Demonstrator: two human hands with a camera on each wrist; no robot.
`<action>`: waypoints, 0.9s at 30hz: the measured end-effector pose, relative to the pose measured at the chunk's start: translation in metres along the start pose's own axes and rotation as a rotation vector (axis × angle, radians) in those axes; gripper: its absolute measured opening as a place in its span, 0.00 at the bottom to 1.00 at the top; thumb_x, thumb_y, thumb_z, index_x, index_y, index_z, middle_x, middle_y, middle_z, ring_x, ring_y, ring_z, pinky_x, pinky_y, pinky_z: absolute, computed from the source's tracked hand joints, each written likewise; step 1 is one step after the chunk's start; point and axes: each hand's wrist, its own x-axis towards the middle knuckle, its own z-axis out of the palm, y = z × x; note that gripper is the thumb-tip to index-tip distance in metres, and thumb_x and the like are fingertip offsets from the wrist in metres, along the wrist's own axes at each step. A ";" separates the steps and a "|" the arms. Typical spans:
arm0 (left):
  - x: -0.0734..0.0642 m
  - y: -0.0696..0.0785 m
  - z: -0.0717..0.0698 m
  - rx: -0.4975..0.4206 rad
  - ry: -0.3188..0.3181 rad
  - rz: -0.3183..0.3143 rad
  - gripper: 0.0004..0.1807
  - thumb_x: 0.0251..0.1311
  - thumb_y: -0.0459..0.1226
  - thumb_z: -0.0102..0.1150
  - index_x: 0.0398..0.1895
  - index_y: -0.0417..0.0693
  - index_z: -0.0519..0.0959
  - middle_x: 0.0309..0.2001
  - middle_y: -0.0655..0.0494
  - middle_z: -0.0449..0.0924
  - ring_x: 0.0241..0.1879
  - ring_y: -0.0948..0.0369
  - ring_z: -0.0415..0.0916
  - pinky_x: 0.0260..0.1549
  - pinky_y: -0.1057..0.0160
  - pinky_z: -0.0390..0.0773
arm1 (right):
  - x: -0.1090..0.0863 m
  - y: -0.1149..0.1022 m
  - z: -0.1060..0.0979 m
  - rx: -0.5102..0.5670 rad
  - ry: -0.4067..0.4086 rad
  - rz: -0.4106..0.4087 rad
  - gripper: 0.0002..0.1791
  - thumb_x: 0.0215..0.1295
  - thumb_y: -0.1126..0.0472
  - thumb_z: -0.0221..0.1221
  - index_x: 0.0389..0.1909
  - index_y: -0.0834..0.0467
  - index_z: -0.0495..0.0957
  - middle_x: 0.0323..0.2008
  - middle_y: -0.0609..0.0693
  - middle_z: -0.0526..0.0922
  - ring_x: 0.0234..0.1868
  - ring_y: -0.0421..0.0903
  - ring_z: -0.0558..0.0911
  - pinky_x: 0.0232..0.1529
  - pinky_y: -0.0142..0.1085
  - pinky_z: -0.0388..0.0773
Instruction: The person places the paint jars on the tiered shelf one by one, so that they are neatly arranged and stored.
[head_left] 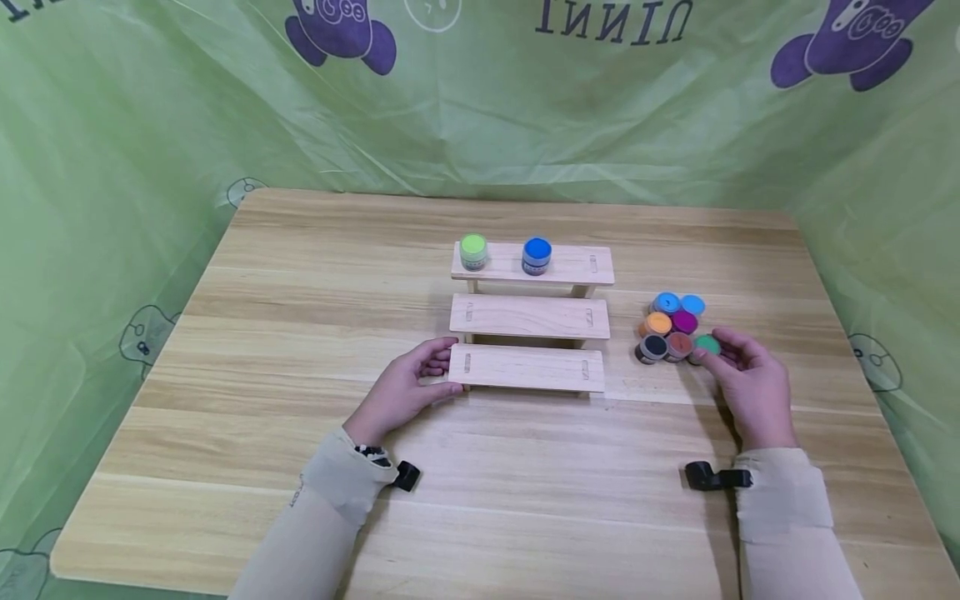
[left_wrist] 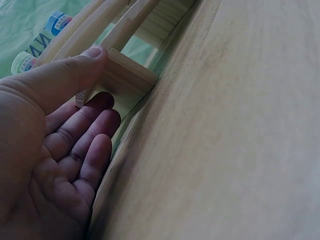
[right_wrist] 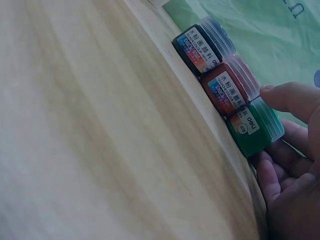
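Observation:
A three-step wooden display stand [head_left: 527,367] stands mid-table. My left hand [head_left: 401,387] holds the left end of its lowest step, the thumb at the front edge and the fingers behind. In the left wrist view the thumb lies against the step's board [left_wrist: 131,70]. On the top step sit a light green paint jar [head_left: 473,252] and a blue paint jar [head_left: 536,256]. To the right, my right hand [head_left: 753,392] pinches a green gouache paint jar [right_wrist: 254,129] between thumb and fingers. That jar stands beside a brown jar [right_wrist: 230,85] and a black jar [right_wrist: 202,47].
Behind those jars are an orange jar [head_left: 658,323], a purple jar [head_left: 684,322] and two blue jars, one a darker blue jar [head_left: 666,302]. A green printed curtain [head_left: 480,133] hangs behind the wooden table [head_left: 300,317] and at its sides.

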 end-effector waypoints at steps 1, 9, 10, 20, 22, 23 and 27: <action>0.000 0.000 0.000 -0.003 0.000 -0.001 0.37 0.55 0.36 0.74 0.69 0.43 0.70 0.54 0.45 0.80 0.53 0.51 0.77 0.58 0.50 0.76 | 0.000 0.000 0.000 -0.001 -0.002 0.001 0.32 0.63 0.60 0.70 0.66 0.63 0.72 0.45 0.34 0.77 0.45 0.32 0.76 0.42 0.15 0.75; 0.001 0.000 0.000 -0.007 0.000 -0.010 0.37 0.54 0.36 0.75 0.69 0.44 0.71 0.53 0.46 0.80 0.52 0.52 0.77 0.58 0.51 0.76 | -0.002 -0.001 0.000 -0.105 -0.019 0.004 0.35 0.63 0.55 0.69 0.68 0.62 0.71 0.48 0.37 0.76 0.45 0.31 0.75 0.42 0.14 0.75; 0.001 0.000 0.000 -0.007 0.000 -0.010 0.37 0.54 0.36 0.75 0.69 0.44 0.71 0.53 0.46 0.80 0.52 0.52 0.77 0.58 0.51 0.76 | -0.002 -0.001 0.000 -0.118 -0.021 0.004 0.35 0.63 0.54 0.69 0.68 0.62 0.71 0.49 0.38 0.76 0.45 0.30 0.75 0.42 0.14 0.74; 0.000 0.000 0.001 -0.006 0.002 0.000 0.37 0.55 0.36 0.75 0.69 0.42 0.70 0.53 0.45 0.80 0.52 0.51 0.77 0.58 0.50 0.76 | -0.003 0.000 0.001 -0.169 -0.015 0.004 0.34 0.65 0.51 0.67 0.69 0.60 0.71 0.55 0.46 0.76 0.46 0.30 0.75 0.42 0.14 0.74; 0.000 0.000 0.001 -0.001 0.003 0.001 0.37 0.55 0.36 0.74 0.69 0.42 0.70 0.53 0.45 0.80 0.52 0.51 0.78 0.57 0.50 0.77 | -0.003 0.000 0.001 -0.172 -0.016 0.010 0.35 0.65 0.50 0.67 0.69 0.59 0.71 0.56 0.47 0.76 0.46 0.31 0.75 0.42 0.14 0.74; -0.001 0.000 0.000 0.001 0.002 0.001 0.38 0.55 0.36 0.75 0.69 0.42 0.70 0.53 0.45 0.80 0.52 0.51 0.78 0.57 0.50 0.77 | -0.004 -0.001 0.001 -0.169 -0.015 0.012 0.34 0.65 0.50 0.67 0.69 0.59 0.71 0.56 0.47 0.75 0.46 0.31 0.75 0.42 0.14 0.75; 0.000 0.002 0.000 0.009 0.003 -0.003 0.38 0.55 0.36 0.75 0.69 0.43 0.70 0.53 0.47 0.80 0.52 0.52 0.78 0.57 0.52 0.77 | -0.005 -0.002 0.002 -0.141 -0.006 0.010 0.32 0.66 0.53 0.67 0.68 0.59 0.72 0.53 0.43 0.76 0.46 0.32 0.75 0.41 0.14 0.74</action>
